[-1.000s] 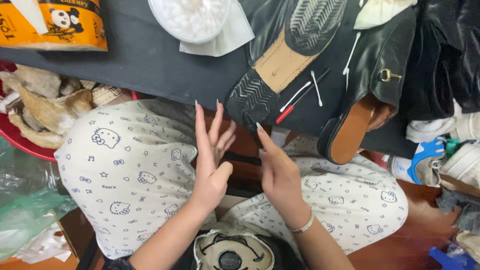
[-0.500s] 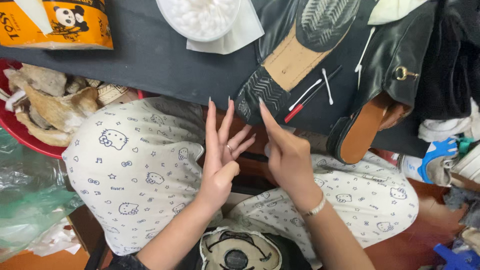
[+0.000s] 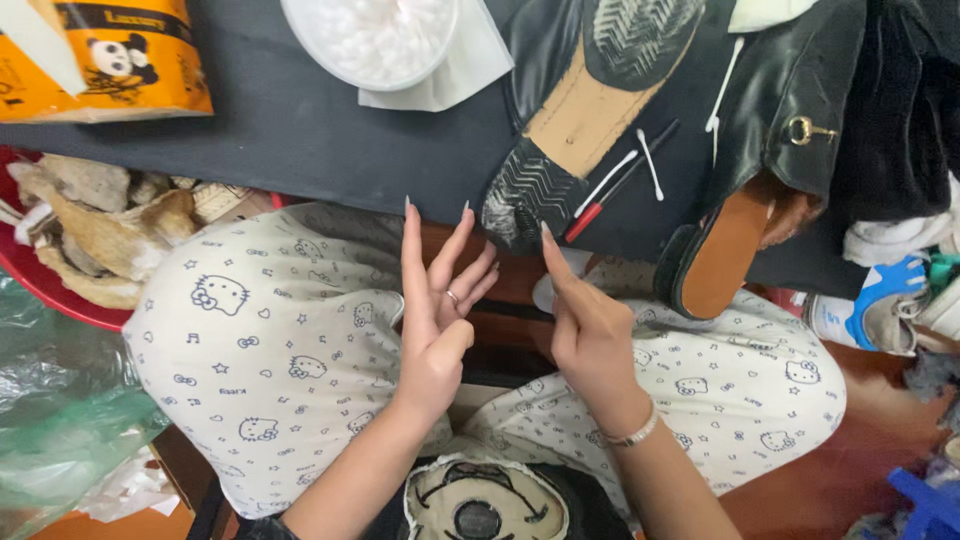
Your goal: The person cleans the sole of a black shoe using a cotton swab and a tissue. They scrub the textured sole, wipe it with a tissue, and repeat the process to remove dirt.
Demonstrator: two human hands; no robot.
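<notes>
My left hand (image 3: 435, 310) is held up over my lap, palm turned right, fingers spread and pointing up; it holds nothing and has a ring on one finger. My right hand (image 3: 585, 325) is beside it, a small gap between them, index finger pointing up and the other fingers curled, with a bracelet at the wrist. Both hover over my knees in white patterned pyjama trousers (image 3: 265, 340). Just beyond the fingertips a black shoe (image 3: 575, 110) lies sole up on the dark table (image 3: 300, 140), with cotton swabs (image 3: 645, 165) and a red-and-black pen (image 3: 600, 205) beside it.
A second black shoe with a tan insole (image 3: 730, 240) lies at the table's near right edge. A white round container (image 3: 375, 35) and an orange package (image 3: 110, 60) sit at the back. A red basin of scraps (image 3: 70, 250) is at left, more shoes (image 3: 880, 310) at right.
Both hands have shifted slightly right and apart. My right hand has drawn away from the left palm, and its index finger now points up.
</notes>
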